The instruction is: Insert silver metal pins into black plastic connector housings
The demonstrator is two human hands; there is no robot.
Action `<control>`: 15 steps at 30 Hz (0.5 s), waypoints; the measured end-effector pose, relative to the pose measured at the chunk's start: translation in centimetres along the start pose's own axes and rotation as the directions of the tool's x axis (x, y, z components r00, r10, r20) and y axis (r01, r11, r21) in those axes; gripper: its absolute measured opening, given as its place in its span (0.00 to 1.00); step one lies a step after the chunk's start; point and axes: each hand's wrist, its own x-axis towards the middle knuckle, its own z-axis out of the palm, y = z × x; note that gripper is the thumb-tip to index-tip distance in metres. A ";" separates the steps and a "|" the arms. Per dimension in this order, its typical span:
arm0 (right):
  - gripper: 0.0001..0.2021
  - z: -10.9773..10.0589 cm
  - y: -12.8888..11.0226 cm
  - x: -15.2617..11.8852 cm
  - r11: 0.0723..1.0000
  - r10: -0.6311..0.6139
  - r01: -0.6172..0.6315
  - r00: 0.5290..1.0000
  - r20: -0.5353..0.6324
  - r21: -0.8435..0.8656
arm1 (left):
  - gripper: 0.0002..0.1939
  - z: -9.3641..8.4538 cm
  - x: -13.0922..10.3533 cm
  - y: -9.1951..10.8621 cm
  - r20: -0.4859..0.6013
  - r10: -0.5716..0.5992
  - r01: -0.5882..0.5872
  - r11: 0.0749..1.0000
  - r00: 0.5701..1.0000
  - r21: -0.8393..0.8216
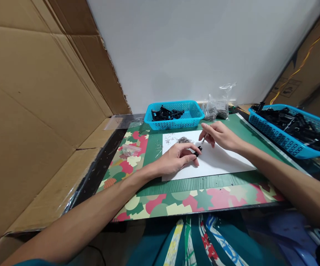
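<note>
My left hand [176, 159] rests on a white sheet of paper [217, 160] and pinches a small black plastic part [198, 150] between thumb and fingers. My right hand [219, 135] hovers just right of it, holding a thin metal pin [203, 140] whose tip points down toward the black part. A heap of small metal pins or springs [183, 140] lies on the paper just behind my left hand, with a few scattered ones [169, 139] to its left.
A small blue basket [173, 123] with black parts stands at the back. A larger blue basket [276, 137] of black parts sits at the right. Clear plastic bags [216, 107] lean on the wall. A small bag [130, 149] lies on the patterned mat. Cardboard walls the left side.
</note>
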 end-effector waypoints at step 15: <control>0.14 -1.2 0.0 0.1 0.975 0.138 -0.181 0.947 0.290 0.130 | 0.12 -0.1 0.0 -0.1 -0.006 0.042 -0.041 0.998 0.999 0.057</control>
